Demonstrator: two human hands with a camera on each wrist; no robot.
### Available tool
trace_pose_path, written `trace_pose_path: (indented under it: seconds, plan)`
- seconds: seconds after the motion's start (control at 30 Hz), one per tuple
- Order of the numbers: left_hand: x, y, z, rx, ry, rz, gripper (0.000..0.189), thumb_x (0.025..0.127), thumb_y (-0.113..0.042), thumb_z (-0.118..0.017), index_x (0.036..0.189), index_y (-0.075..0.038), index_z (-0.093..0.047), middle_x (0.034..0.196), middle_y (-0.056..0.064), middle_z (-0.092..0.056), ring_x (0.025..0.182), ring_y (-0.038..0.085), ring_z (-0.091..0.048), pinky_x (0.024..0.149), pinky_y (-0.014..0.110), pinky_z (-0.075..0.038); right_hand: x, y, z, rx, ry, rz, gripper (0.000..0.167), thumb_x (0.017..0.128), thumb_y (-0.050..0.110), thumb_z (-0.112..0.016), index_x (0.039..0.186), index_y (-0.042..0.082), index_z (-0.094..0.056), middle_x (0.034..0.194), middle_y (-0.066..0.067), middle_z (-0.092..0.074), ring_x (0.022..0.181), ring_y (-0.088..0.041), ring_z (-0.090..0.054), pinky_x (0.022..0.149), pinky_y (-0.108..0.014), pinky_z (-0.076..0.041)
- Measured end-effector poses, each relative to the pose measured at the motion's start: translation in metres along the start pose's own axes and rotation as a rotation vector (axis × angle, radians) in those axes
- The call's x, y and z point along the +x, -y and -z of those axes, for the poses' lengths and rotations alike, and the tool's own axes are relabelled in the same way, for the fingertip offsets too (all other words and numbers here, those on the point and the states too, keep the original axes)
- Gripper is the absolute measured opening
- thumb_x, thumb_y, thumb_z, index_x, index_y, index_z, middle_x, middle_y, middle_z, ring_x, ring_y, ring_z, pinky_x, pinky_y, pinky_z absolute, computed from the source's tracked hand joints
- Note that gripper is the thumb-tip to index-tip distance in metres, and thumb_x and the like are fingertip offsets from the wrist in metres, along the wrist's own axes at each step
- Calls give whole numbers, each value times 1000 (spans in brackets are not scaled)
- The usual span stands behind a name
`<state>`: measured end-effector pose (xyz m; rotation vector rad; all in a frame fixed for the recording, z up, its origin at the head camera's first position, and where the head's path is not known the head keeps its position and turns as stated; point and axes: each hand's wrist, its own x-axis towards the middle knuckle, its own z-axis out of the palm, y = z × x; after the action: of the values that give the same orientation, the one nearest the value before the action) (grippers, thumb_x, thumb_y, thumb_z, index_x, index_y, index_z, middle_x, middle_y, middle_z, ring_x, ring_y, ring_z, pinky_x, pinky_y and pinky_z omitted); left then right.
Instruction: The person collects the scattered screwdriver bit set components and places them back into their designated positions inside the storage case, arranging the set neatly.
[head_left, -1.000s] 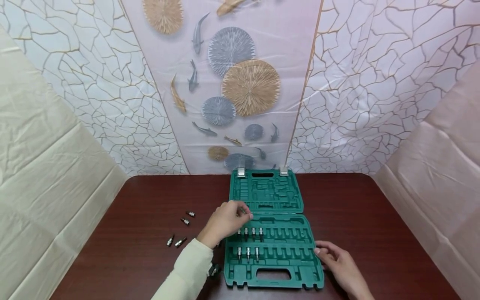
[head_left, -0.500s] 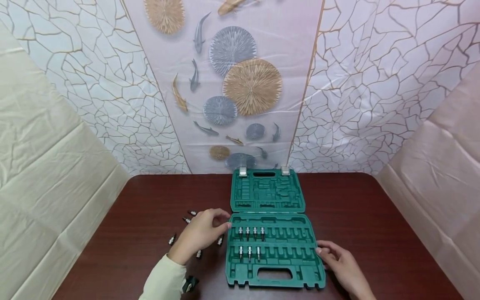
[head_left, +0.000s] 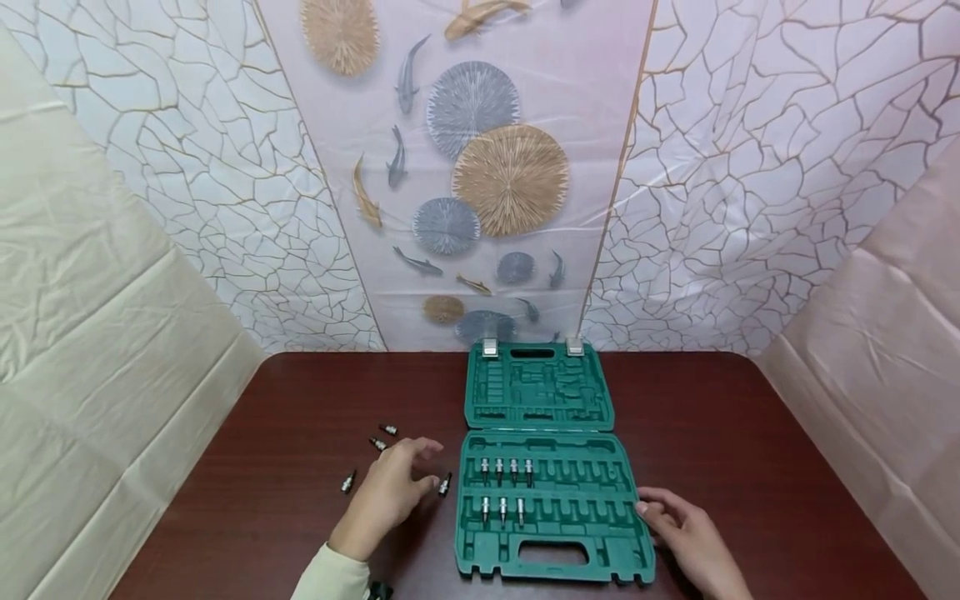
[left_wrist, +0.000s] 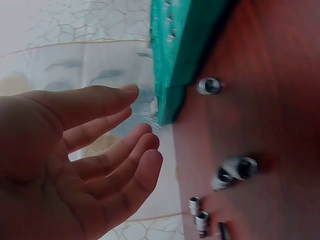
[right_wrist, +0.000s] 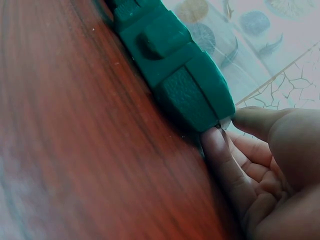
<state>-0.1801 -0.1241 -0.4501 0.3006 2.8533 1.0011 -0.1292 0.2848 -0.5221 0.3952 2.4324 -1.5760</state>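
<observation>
My left hand (head_left: 386, 492) hovers over the table left of the green tool case, fingers spread and nothing between them. Close to its thumb lies a loose bit socket (head_left: 445, 484), a silver socket with a dark tip; the left wrist view shows this bit socket (left_wrist: 209, 85) beside the case. At the case's right edge, my right hand (head_left: 690, 537) pinches the rim of the open case (head_left: 622, 550) between thumb and fingers. Several bit sockets (head_left: 513, 471) stand in the upper row of slots, and three bit sockets (head_left: 503, 509) fill the left of the lower row.
More loose bit sockets (head_left: 348, 482) lie left of my left hand and beyond it, including a bit socket (head_left: 388, 429) farther back. The moulded lid (head_left: 540, 417) lies folded back toward the patterned cloth wall (head_left: 510, 179). The table (head_left: 697, 425) is dark red wood.
My left hand has moved from above the case's upper row leftward and down to the loose bit sockets. The right hand has stayed at the case's edge.
</observation>
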Motion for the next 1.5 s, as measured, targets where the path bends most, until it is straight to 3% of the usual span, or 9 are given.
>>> trace_pose_path:
  seconds: [0.2, 0.43, 0.6, 0.83, 1.07, 1.33, 1.5]
  plan:
    - [4, 8, -15, 60, -2, 12, 37, 87, -5, -85, 123, -11, -73, 95, 2, -69, 77, 16, -61, 66, 40, -51, 0, 0, 0, 10, 0, -7, 70, 102, 52, -66, 146, -2, -57, 119, -13, -70, 108, -26, -71, 83, -43, -61]
    - [7, 10, -34, 195, -11, 86, 37, 84, -21, -91, 117, -17, -76, 81, -6, -66, 67, 13, -62, 54, 37, -48, -1, 0, 0, 31, -4, -9, 66, 104, 47, -66, 146, -3, -57, 114, -9, -70, 104, -22, -71, 82, -42, -61]
    - [8, 7, -43, 229, -49, 127, 33, 83, -23, -91, 113, -17, -77, 75, -7, -64, 61, 13, -58, 50, 35, -44, -2, 0, 0, 33, -8, -3, 64, 104, 46, -66, 146, -2, -58, 114, -9, -70, 105, -22, -71, 83, -42, -61]
    - [8, 4, -44, 254, -73, 160, 20, 85, -22, -90, 91, -17, -71, 69, -7, -60, 58, 14, -56, 50, 35, -44, -4, 1, -1, 40, -10, -3, 64, 103, 46, -67, 146, -2, -58, 115, -10, -71, 107, -23, -72, 83, -42, -61]
    - [8, 6, -45, 203, -78, 150, 22, 86, -16, -87, 78, -19, -67, 67, -7, -59, 59, 14, -57, 51, 36, -45, -5, 1, -2, 41, -22, 3, 63, 104, 44, -67, 145, -2, -58, 115, -10, -71, 105, -23, -72, 82, -42, -61]
    - [7, 15, -38, 71, -97, 94, 20, 89, -11, -82, 82, -20, -66, 75, -10, -59, 61, 12, -53, 53, 33, -42, -6, 1, -3, 37, -33, 14, 60, 104, 41, -68, 144, -3, -59, 111, -9, -71, 103, -19, -71, 81, -40, -61]
    - [8, 16, -33, -44, -140, 61, 13, 88, -7, -81, 87, -17, -72, 75, -9, -62, 65, 9, -55, 61, 33, -47, -6, 1, -3, 36, -35, 14, 60, 104, 40, -68, 144, -3, -59, 112, -9, -71, 105, -21, -72, 81, -40, -61]
